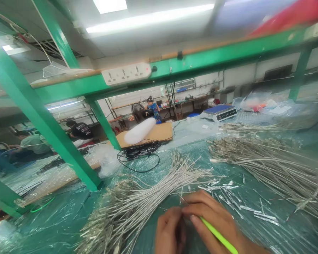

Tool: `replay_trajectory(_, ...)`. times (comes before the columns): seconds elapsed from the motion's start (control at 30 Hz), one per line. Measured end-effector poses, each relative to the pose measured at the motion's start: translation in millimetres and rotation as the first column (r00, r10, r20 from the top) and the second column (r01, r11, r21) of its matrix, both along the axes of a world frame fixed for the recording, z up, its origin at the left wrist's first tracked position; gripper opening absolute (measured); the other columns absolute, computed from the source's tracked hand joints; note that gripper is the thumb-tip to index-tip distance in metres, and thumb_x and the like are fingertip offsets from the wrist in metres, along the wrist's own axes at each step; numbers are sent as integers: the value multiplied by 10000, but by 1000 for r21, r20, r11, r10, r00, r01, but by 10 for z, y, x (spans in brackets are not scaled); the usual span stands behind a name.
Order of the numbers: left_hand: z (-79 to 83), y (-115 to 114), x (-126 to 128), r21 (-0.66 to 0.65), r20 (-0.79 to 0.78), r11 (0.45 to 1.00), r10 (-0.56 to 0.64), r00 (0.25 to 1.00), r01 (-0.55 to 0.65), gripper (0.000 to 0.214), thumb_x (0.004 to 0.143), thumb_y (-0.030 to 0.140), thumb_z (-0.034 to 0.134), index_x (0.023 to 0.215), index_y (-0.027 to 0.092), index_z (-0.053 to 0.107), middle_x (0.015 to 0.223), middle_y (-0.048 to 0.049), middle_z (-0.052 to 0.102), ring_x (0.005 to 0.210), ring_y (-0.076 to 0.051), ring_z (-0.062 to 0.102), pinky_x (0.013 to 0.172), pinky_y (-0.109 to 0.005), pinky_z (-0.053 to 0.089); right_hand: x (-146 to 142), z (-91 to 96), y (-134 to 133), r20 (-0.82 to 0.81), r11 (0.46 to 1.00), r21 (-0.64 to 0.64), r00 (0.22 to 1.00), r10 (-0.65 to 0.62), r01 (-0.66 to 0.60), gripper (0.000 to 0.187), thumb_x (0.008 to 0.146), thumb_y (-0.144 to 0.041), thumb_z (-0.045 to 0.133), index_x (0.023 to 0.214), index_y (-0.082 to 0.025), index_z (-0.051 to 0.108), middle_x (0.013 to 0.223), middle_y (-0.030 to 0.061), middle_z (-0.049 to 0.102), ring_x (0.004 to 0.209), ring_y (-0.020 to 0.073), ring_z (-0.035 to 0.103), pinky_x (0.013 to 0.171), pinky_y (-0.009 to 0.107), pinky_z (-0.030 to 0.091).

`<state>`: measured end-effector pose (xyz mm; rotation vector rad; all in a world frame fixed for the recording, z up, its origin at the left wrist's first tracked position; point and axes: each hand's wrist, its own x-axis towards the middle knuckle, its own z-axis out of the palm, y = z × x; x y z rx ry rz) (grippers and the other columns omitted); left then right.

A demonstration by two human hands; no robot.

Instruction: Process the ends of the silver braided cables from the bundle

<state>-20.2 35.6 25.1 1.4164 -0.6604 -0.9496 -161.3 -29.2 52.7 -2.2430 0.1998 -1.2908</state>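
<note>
My right hand is closed around a slim tool with a bright yellow-green handle. A thin dark tip shows past its fingers, though the kind of tool is unclear. Pressed up against it, my left hand has its fingers pinched together; whatever lies in them is hidden. A fine wire end sticks out beside the left fingertips. Just beyond both hands lies a fanned bundle of pale cables. Silvery foil scraps are scattered to the right of my fingers.
A larger cable pile covers the right side. Farther back are a digital scale, a coiled black cable and a white roll. Green frame posts and a power strip cross the view. Several people sit beyond.
</note>
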Motion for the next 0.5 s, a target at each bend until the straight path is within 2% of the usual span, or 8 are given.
replay_trajectory(0.1, -25, -2, 50, -69, -88, 995, -77, 993, 71, 466, 816, 505, 539, 476, 192, 477, 368, 60, 358, 322, -63, 221, 363, -235, 88, 19, 24, -11, 8, 998, 35, 999, 45, -45, 236, 898, -60, 475, 1026, -189, 626, 922, 80, 648, 844, 196, 614, 742, 347, 527)
replay_trajectory(0.27, -9, 21, 75, -127, -142, 988, -107, 984, 89, 378, 813, 467, 570, 573, 175, 557, 361, 65, 395, 311, -59, 219, 345, -228, 90, 51, 25, -14, 15, 996, 33, 997, 76, -77, 246, 881, -55, 464, 992, -182, 642, 850, 78, 645, 791, 195, 604, 695, 338, 517)
replay_trajectory(0.5, -13, 13, 72, -92, -69, 990, -114, 991, 107, 482, 817, 504, 543, 458, 190, 475, 360, 54, 366, 312, -59, 217, 357, -244, 76, 60, 15, -7, -20, 996, 82, 999, 41, -40, 227, 906, -82, 453, 959, -199, 640, 889, 72, 652, 823, 196, 608, 725, 331, 520)
